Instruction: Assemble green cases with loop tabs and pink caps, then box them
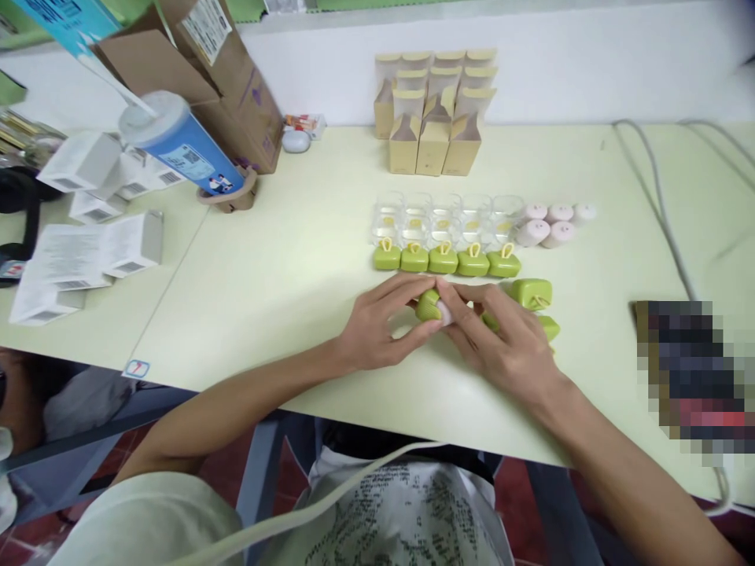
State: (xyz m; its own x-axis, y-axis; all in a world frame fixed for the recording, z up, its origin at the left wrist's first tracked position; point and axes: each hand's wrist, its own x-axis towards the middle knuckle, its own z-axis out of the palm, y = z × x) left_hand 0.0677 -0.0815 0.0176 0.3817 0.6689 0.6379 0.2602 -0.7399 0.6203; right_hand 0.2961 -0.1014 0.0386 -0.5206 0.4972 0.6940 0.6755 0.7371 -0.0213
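Note:
My left hand (386,321) pinches a small green ribbed piece (429,306) near the front of the table. At its right end a pale pink piece (443,312) shows, pinched by my right hand (501,330); whether the two are joined I cannot tell. Just beyond my fingers stands a row of glossy green caps (443,259) with yellow loops. More green caps (532,293) lie beside and partly behind my right hand. Behind the row are several clear square containers (443,218), with pale pink cylinders (559,233) to their right.
Open tan cartons (433,145) stand against the wall. To the left are a cardboard box (248,94), a blue cup (194,153) in a holder, and white boxes (133,244). A blurred-out dark object (696,377) and a grey cable (661,200) lie at right.

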